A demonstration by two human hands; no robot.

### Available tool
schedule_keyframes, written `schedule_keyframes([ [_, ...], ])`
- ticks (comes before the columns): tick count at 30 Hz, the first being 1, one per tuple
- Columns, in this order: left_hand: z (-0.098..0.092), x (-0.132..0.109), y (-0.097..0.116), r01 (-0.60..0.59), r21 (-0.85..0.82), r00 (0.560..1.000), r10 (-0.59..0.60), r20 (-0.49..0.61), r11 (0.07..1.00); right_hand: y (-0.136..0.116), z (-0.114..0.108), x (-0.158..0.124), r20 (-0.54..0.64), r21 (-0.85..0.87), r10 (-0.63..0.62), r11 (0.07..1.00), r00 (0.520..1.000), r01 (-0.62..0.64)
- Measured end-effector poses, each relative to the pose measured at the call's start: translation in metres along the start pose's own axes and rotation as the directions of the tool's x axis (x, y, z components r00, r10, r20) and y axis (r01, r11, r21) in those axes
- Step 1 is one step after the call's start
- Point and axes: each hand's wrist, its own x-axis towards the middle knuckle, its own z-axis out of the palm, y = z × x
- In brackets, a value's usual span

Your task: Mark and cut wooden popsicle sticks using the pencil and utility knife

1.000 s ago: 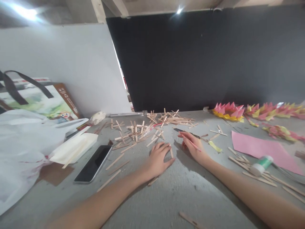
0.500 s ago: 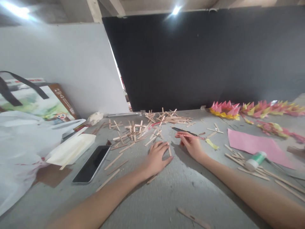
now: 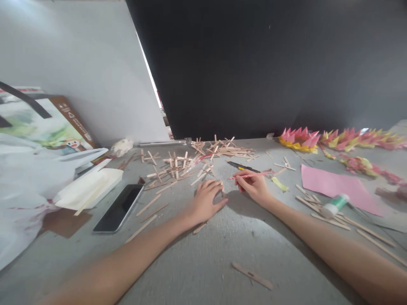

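Note:
My left hand (image 3: 208,198) rests on the grey table, fingers curved and thumb spread, steadying a wooden craft stick (image 3: 223,193) between thumb and fingertips. Another craft stick (image 3: 199,228) pokes out beside its wrist. To the right, my right hand (image 3: 253,184) pinches a slim pink pencil (image 3: 266,173), its tip pointing left toward the left hand. Just beyond the pencil lies a black and yellow utility knife (image 3: 243,167). A pile of craft sticks (image 3: 233,151), some joined into crosses, spreads behind both hands.
At left are a black phone (image 3: 119,208), a white paper tray (image 3: 106,183) and a plastic bag (image 3: 25,186). Pink paper (image 3: 337,186), a glue stick (image 3: 335,206) and loose sticks lie right. Pink and yellow paper crowns (image 3: 299,140) stand by the dark panel (image 3: 254,76).
The view has tipped downward a little. In my right hand the pencil has turned, its back end now higher. My left hand keeps its place on the stick.

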Motion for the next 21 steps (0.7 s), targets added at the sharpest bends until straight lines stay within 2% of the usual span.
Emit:
schedule_keyframes([
  [4,-0.001,-0.001,-0.001,0.002,-0.028,1.0,-0.002,0.007,1.0,0.005,-0.001,-0.001,0.107,0.052,0.084,0.995,0.991,-0.09],
  [8,-0.004,-0.001,0.0,0.013,-0.043,1.0,-0.012,0.023,0.999,0.011,0.0,0.001,0.162,0.092,0.119,0.987,0.98,-0.135],
  [16,-0.007,-0.001,0.004,0.078,-0.065,0.996,-0.075,0.04,0.995,0.01,0.0,0.004,0.079,0.142,0.198,0.968,0.977,-0.207],
  [21,-0.004,-0.002,0.001,0.064,-0.067,0.998,-0.064,0.01,0.996,0.012,0.001,0.005,0.086,0.146,0.196,0.967,0.977,-0.207],
])
